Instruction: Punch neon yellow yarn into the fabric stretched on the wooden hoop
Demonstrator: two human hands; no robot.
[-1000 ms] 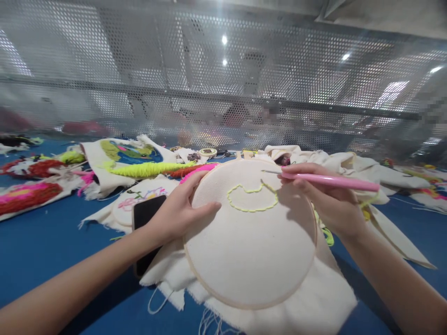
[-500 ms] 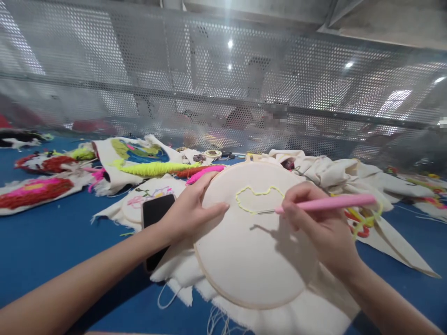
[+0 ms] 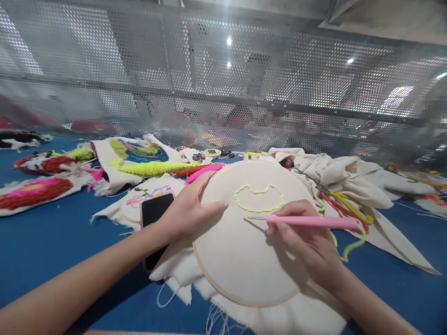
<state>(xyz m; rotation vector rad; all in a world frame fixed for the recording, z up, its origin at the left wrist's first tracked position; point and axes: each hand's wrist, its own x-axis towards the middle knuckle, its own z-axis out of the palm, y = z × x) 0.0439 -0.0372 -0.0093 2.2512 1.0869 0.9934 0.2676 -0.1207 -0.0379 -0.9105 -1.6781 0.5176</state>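
A round embroidery hoop (image 3: 208, 275) stands tilted toward me with cream cloth (image 3: 244, 260) stretched across it. My left hand (image 3: 193, 204) grips its left rim, thumb on the front of the cloth and the other fingers hidden behind. Between the fingers and thumb of my right hand (image 3: 303, 242) is a pink punch needle (image 3: 314, 222), held nearly level. Its metal tip points left, just below a yellow-green yarn outline (image 3: 259, 192) shaped like a bean; I cannot tell whether the tip touches the cloth. Yellow-green yarn (image 3: 356, 243) hangs from the handle's back end.
A phone (image 3: 153, 211) lies left of the hoop on the blue table (image 3: 104, 279). Red and yellow handles (image 3: 344, 207), apparently of scissors, lie to the right beside crumpled cloth (image 3: 335, 170). Tufted pieces (image 3: 38, 190) lie at left. A perforated metal screen (image 3: 216, 93) stands behind.
My right hand has moved down, bringing the needle tip off the outline to below it. The outline's lower right side and the red and yellow handles are now uncovered. My left hand stays put.
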